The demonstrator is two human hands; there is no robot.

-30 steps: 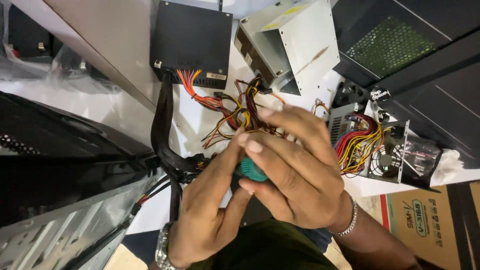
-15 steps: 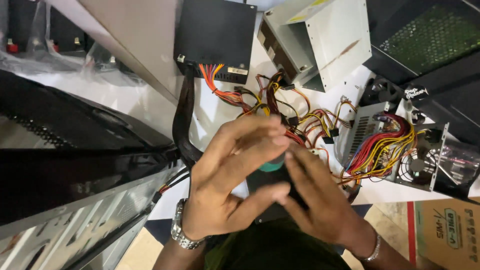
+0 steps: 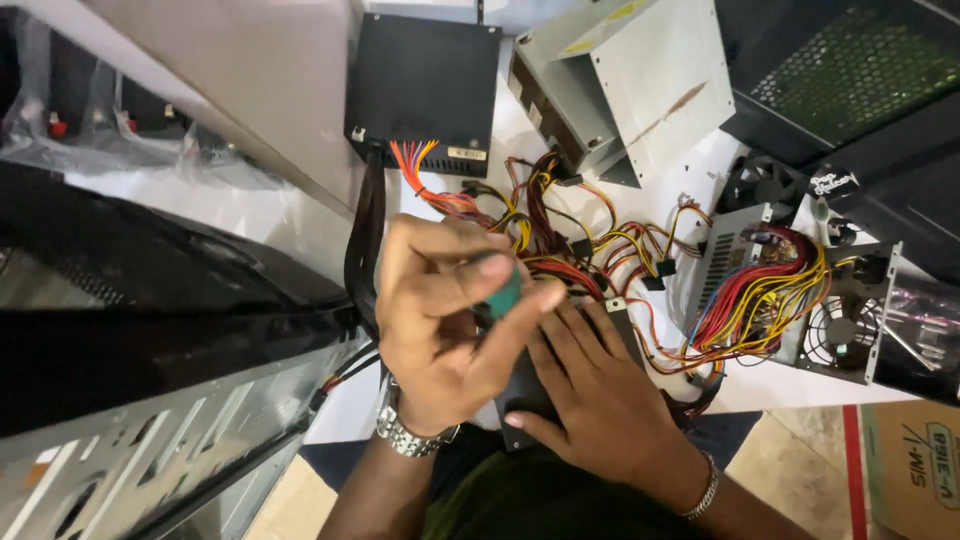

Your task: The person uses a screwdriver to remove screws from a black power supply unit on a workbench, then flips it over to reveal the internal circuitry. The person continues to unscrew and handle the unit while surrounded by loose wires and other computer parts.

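Note:
My left hand (image 3: 440,320), with a metal watch on the wrist, is closed around a green tool handle (image 3: 503,292); its tip is hidden behind the fingers. My right hand (image 3: 600,400), which wears a thin bracelet, lies flat with its fingers spread on a dark metal box (image 3: 520,385) close in front of me. Both hands touch over this box. A tangle of red, yellow and black wires (image 3: 570,240) runs from just behind the hands.
A black power supply unit (image 3: 425,85) lies at the back, beside a grey opened metal casing (image 3: 620,80). An opened unit with a fan and coloured wires (image 3: 790,290) sits to the right. A computer case (image 3: 130,440) fills the left, and a cardboard box (image 3: 910,465) stands at the lower right.
My left hand has come on top and now grips the green handle. My right hand has slid down from over it to lie flat on the dark box.

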